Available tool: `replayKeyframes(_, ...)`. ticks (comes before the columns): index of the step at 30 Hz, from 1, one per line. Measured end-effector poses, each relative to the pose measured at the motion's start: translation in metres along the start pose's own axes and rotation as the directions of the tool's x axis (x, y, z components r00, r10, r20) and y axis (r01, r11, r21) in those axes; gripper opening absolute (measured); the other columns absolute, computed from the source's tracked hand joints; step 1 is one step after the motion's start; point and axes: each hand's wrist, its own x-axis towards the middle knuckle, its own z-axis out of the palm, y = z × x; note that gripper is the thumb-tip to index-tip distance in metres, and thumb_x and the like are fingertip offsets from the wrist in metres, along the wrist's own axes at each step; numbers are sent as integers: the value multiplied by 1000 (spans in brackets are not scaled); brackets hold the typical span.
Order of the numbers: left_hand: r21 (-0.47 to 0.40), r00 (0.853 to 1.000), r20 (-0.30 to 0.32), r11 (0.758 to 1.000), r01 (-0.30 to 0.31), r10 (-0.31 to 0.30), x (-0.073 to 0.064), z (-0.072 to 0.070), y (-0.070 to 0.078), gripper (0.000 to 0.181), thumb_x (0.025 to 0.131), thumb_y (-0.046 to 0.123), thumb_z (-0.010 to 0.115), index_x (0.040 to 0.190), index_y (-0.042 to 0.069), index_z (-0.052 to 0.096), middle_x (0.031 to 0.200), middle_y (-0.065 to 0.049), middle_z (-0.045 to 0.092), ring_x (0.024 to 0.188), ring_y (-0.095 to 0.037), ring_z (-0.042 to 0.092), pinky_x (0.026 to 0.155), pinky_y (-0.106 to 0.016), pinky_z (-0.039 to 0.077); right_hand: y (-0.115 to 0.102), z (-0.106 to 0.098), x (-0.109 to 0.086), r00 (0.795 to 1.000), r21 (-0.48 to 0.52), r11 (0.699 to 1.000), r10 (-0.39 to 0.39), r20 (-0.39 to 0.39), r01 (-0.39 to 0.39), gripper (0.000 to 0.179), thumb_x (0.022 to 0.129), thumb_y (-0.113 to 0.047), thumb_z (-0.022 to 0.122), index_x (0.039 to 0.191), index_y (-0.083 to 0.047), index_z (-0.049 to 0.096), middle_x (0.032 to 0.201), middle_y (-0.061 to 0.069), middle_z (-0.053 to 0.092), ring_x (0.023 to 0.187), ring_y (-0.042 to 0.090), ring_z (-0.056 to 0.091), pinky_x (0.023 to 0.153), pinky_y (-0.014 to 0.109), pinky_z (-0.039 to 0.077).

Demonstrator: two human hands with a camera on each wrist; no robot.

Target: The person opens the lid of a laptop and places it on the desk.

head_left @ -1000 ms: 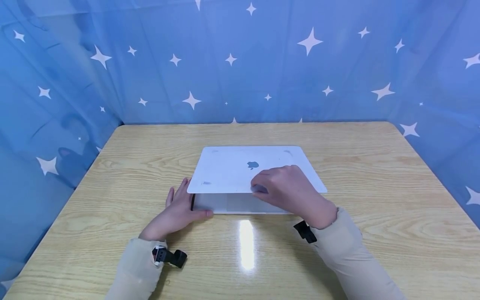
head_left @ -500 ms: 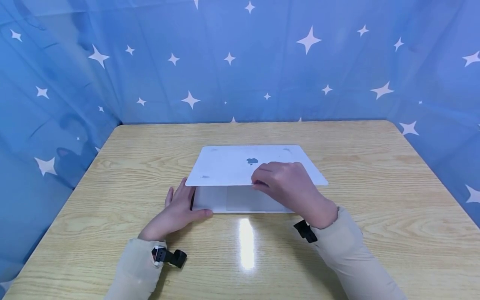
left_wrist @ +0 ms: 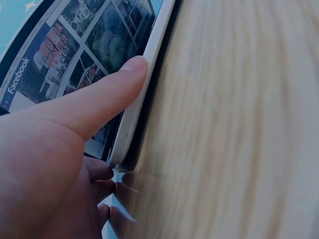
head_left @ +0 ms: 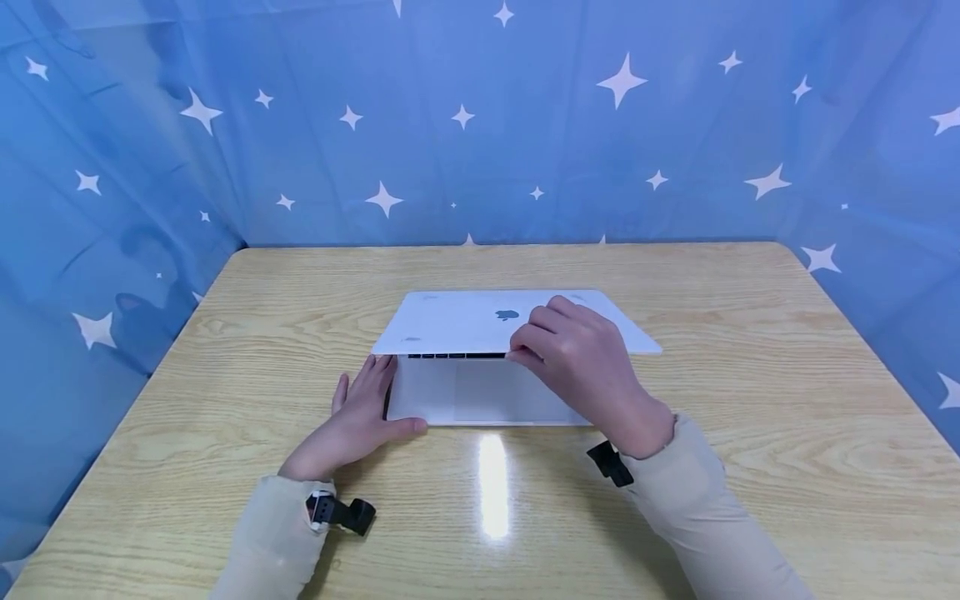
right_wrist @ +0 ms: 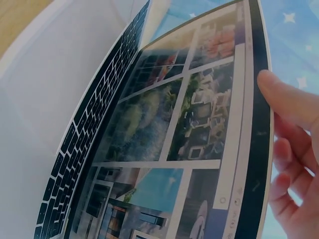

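A silver laptop stands partly unfolded in the middle of the table in the head view, its lid [head_left: 450, 325] slanting over the base [head_left: 427, 390]. My right hand [head_left: 581, 354] pinches the lid's front edge, thumb on the screen side and fingers behind, as the right wrist view also shows. That view has the lit screen [right_wrist: 149, 124] with rows of photos, and the dark keyboard [right_wrist: 99, 104]. My left hand [head_left: 360, 425] rests against the base's front left corner, thumb [left_wrist: 109, 94] along the front edge, fingers stretched along the left side.
The laptop rests on a light wood-grain table [head_left: 750, 375]. Behind and beside the table hangs a blue curtain [head_left: 450, 167] with white stars. Each sleeve bears a black wrist camera, such as the left camera [head_left: 352, 517].
The lid's front edge has risen in my right hand, widening the gap over the base; a strip of keyboard now shows in the head view. My left hand has stayed in place.
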Motion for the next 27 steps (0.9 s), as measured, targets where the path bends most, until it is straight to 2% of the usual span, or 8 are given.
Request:
replayKeyframes(8,4,1000,-10,1000,-5,5,1,0,1,104,72,60,60,142,-1,12,148,-14,7,134,-32,-4,98,-56,-8,0,4,3,991,-38,999,16,-130,-21,7,73,-10,70,68,-13,67,63,-3,55,60,12,47,55,25,42)
replayKeyframes(12,-2,1000,-15,1000,-6,6,1,0,1,104,72,60,60,141,-2,13,148,-15,8,134,-32,-4,98,-56,-8,-1,5,6,987,-53,997,45,-154,-54,10,74,-10,70,65,-13,66,61,-4,52,57,11,45,52,24,42)
replayKeyframes(17,18,1000,-14,1000,1,-1,1,1,-1,105,72,63,58,142,0,12,148,-13,7,134,-30,-5,99,-55,-9,-1,6,11,977,-65,994,75,-200,-90,9,73,-12,73,66,-12,67,62,-2,56,59,14,48,52,25,42)
replayKeyframes(21,23,1000,-14,1000,2,-1,1,1,-3,106,71,66,56,142,1,11,148,-12,6,134,-29,-6,99,-55,-9,0,7,15,969,-67,993,82,-235,-100,11,71,-14,75,66,-10,67,62,-1,56,58,15,47,51,26,38)
replayKeyframes(27,22,1000,-14,1000,6,-6,3,2,-3,106,71,66,55,143,3,10,148,-12,6,134,-29,-5,99,-55,-9,5,7,23,957,-76,991,82,-277,-107,15,75,-17,72,65,-8,65,61,0,54,56,16,47,48,25,35)
